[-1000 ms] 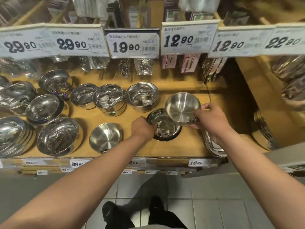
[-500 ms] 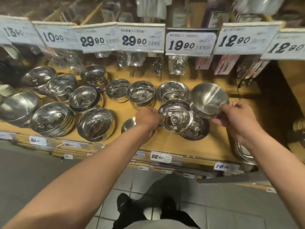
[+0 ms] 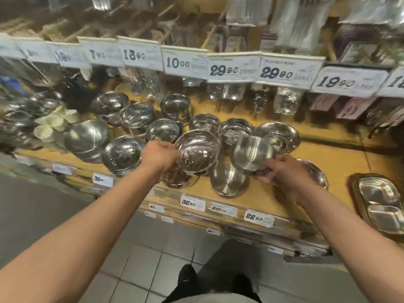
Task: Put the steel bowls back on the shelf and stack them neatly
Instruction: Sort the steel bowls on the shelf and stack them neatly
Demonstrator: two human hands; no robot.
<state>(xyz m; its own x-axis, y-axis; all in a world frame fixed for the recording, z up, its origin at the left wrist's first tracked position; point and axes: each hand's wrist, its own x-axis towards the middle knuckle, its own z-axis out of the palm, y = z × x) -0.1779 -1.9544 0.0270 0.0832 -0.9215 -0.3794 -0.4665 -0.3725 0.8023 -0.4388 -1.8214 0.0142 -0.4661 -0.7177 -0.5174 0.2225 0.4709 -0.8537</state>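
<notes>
My left hand (image 3: 158, 155) grips a shiny steel bowl (image 3: 197, 150) by its rim and holds it above the wooden shelf (image 3: 341, 169). My right hand (image 3: 288, 173) holds a matte steel bowl (image 3: 251, 153), tilted with its opening turned away from me. Under the two held bowls a brushed steel bowl (image 3: 229, 179) sits on the shelf, and a stack of bowls (image 3: 177, 178) stands beneath my left hand. Several more steel bowls (image 3: 123, 155) fill the shelf to the left and behind.
Price tags (image 3: 231, 66) hang along the upper rail, with packaged goods behind them. A steel divided tray (image 3: 382, 200) lies at the shelf's right end. Cream cups (image 3: 52, 125) sit at the left. Below are the shelf edge labels (image 3: 192, 202) and tiled floor.
My left hand has lifted the shiny bowl off the shelf. Both hands, each with its bowl, have moved left along the shelf, and my view has swung left too.
</notes>
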